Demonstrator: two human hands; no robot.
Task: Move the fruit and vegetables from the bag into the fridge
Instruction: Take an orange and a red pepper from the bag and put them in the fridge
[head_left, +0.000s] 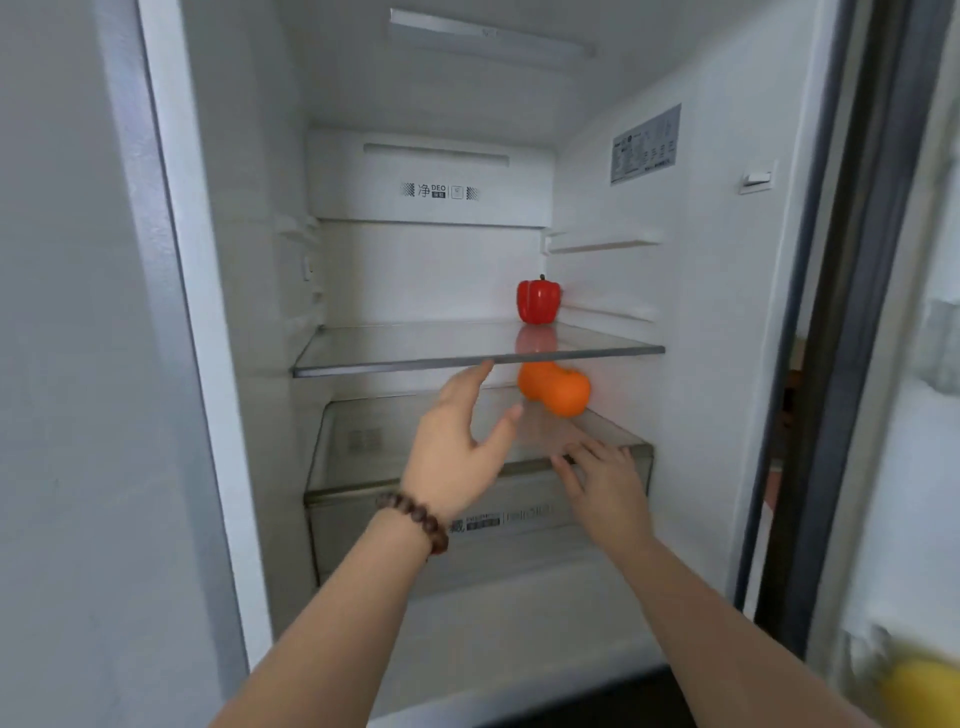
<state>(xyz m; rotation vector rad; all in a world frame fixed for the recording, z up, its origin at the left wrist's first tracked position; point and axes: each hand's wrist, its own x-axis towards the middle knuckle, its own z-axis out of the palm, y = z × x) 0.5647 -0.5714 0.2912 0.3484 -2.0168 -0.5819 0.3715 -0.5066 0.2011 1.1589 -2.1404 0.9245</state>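
The fridge stands open in front of me. A red bell pepper (538, 302) stands upright at the back right of the glass shelf (389, 358). Below it, two oranges (558, 391) lie side by side on the lower shelf, above the drawer (415, 525). My left hand (457, 441), with a bead bracelet on the wrist, is open with fingers spread just under the glass shelf's front edge, left of the oranges. My right hand (602, 480) is open, palm down, fingers resting on the front edge of the lower shelf. Neither hand holds anything. The bag is out of view.
The fridge door (909, 364) stands open at the right, with a blurred yellow object (919, 691) low in its rack. Rail slots run along the right inner wall (602, 244). A label (645, 143) is stuck high on that wall.
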